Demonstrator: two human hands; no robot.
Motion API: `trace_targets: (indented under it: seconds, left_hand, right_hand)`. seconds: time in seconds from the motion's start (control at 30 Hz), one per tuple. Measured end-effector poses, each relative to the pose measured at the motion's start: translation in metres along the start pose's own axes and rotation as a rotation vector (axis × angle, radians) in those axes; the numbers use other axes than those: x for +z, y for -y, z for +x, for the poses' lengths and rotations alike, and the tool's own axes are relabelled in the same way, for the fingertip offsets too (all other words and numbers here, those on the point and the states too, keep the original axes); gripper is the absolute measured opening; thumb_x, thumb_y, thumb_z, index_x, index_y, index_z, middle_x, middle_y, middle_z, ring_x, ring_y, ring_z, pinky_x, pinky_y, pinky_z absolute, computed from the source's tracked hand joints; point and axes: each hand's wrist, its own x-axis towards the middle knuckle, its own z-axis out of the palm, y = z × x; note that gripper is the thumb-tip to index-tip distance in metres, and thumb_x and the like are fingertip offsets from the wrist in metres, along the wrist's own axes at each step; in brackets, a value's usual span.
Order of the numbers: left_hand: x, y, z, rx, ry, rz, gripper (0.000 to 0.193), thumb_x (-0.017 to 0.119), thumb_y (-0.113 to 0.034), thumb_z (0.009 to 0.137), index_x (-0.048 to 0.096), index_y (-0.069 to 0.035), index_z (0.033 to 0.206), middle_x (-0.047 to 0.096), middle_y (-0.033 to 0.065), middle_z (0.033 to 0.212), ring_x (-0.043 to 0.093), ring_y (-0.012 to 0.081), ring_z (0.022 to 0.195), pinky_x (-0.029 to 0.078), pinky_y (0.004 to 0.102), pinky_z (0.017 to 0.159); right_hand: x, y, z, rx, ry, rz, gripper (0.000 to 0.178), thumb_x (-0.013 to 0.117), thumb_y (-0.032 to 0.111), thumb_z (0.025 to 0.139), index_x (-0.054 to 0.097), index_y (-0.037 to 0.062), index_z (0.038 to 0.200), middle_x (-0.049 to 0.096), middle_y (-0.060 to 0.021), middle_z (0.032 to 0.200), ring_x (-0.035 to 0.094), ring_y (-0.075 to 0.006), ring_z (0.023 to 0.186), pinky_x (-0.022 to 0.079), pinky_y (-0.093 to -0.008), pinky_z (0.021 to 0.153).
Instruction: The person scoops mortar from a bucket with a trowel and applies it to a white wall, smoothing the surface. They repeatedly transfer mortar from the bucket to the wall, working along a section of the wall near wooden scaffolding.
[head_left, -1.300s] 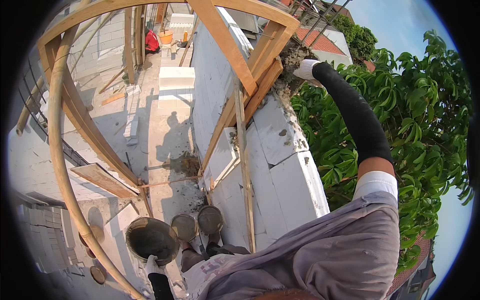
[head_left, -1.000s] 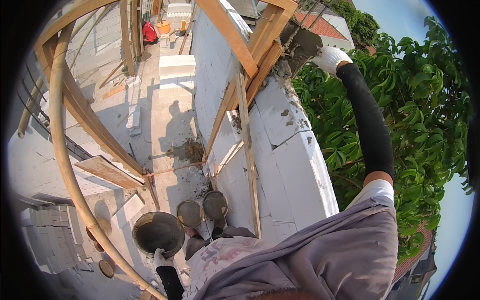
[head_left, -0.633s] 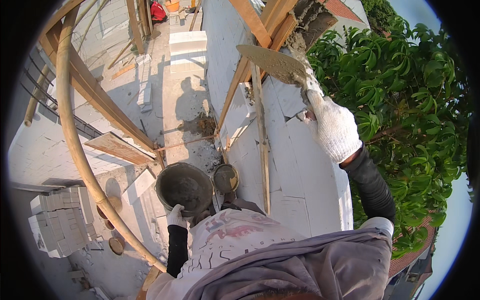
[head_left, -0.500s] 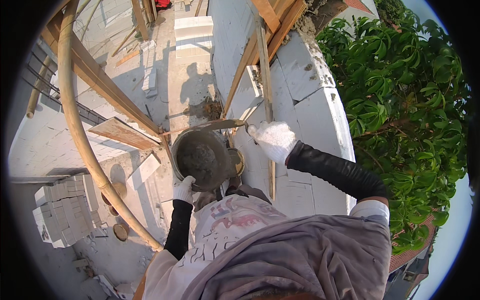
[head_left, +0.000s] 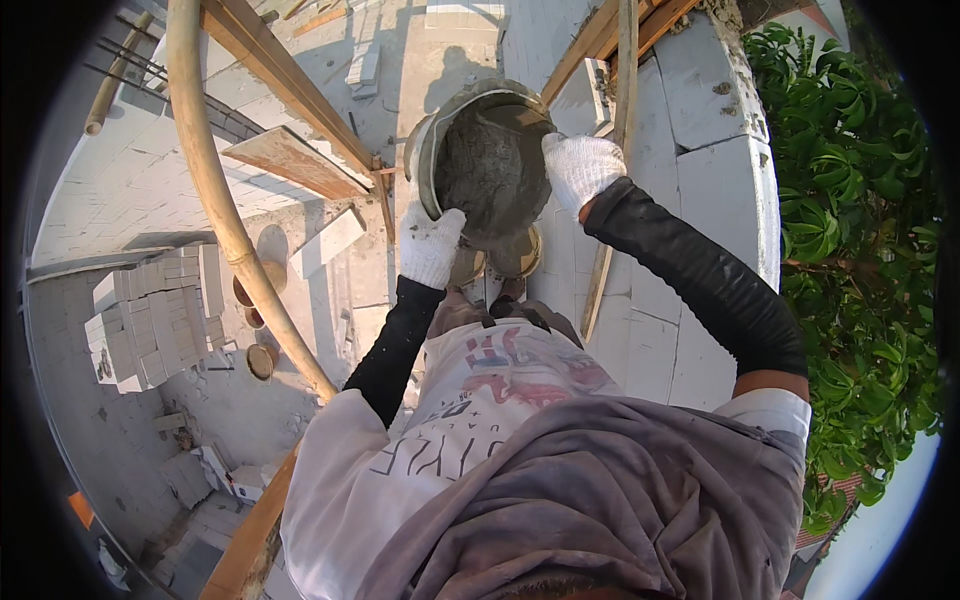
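A dark round bucket [head_left: 428,165] of wet grey mortar [head_left: 490,170] is tilted in front of me, its mouth facing me. My left hand [head_left: 430,245], in a white knit glove, is closed on its near-left rim. My right hand [head_left: 582,172], gloved the same way, is a closed fist at the bucket's right rim, around a trowel's handle. The trowel's blade appears to lie inside the bucket against the mortar, mostly hard to make out. Below the bucket, by my feet, two round mortar-stained containers [head_left: 520,258] partly show.
A pale block wall [head_left: 720,200] runs along my right, with leafy branches [head_left: 850,200] beyond. A curved bamboo pole [head_left: 215,190] and wooden beams [head_left: 290,85] cross on the left. Stacked white blocks [head_left: 150,325] and a small bucket [head_left: 262,362] sit lower down at left.
The bucket has come up and tilted toward me, with my left hand moving forward along with it. My right hand has brought the trowel from above the rim to the bucket's right side.
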Motion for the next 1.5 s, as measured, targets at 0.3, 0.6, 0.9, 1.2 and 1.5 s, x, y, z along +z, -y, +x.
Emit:
trace_targets:
  seconds: [0.3,0.6,0.9,1.2,1.5]
  left_hand:
    - [-0.02,-0.044,-0.026,-0.103,0.084,0.358,0.036,0.073,-0.022,0.087,0.067,0.005,0.111,0.071,0.0193,0.086,0.069,0.031,0.078,0.055,0.0404,0.07]
    - [-0.056,-0.046,-0.039,0.023,-0.074,0.16,0.05,0.072,-0.007,0.087,0.062,0.004,0.134,0.072,0.0117,0.106,0.066,0.0166,0.092,0.056,0.0334,0.083]
    - [-0.07,-0.026,-0.045,0.013,-0.139,-0.177,0.064,0.063,0.004,0.088,0.049,0.0,0.15,0.066,0.0093,0.13,0.067,0.018,0.106,0.058,0.0326,0.09]
    - [-0.058,0.025,-0.031,-0.063,-0.119,-0.183,0.035,0.065,0.0,0.091,0.064,-0.005,0.125,0.07,0.0155,0.111,0.073,0.0283,0.094,0.062,0.0391,0.082]
    - [0.001,0.049,-0.018,-0.349,0.065,-0.721,0.035,0.063,0.006,0.089,0.059,-0.003,0.122,0.069,0.0098,0.1,0.073,0.0229,0.084,0.069,0.0416,0.071]
  right_hand:
    - [0.035,-0.051,-0.003,-0.286,0.587,0.628,0.052,0.07,0.042,0.094,0.069,-0.0005,0.124,0.072,-0.0259,0.115,0.07,-0.0422,0.108,0.056,-0.0452,0.095]
    - [0.064,0.043,-0.02,-0.246,0.398,1.107,0.041,0.073,0.03,0.096,0.061,-0.0011,0.121,0.069,-0.0273,0.104,0.068,-0.0448,0.1,0.055,-0.0446,0.087]
    - [0.048,0.097,-0.002,-0.358,0.25,1.236,0.04,0.072,0.028,0.096,0.06,-0.0027,0.119,0.069,-0.0262,0.1,0.069,-0.0448,0.095,0.055,-0.0449,0.084]
    - [0.024,0.069,-0.028,-0.134,0.568,1.248,0.037,0.07,0.03,0.098,0.058,-0.0033,0.109,0.068,-0.0231,0.091,0.071,-0.0356,0.081,0.055,-0.0427,0.072]
    - [0.021,-0.001,-0.076,0.036,0.499,1.085,0.04,0.067,0.033,0.1,0.062,-0.0028,0.118,0.068,-0.0257,0.094,0.071,-0.0396,0.083,0.056,-0.0443,0.076]
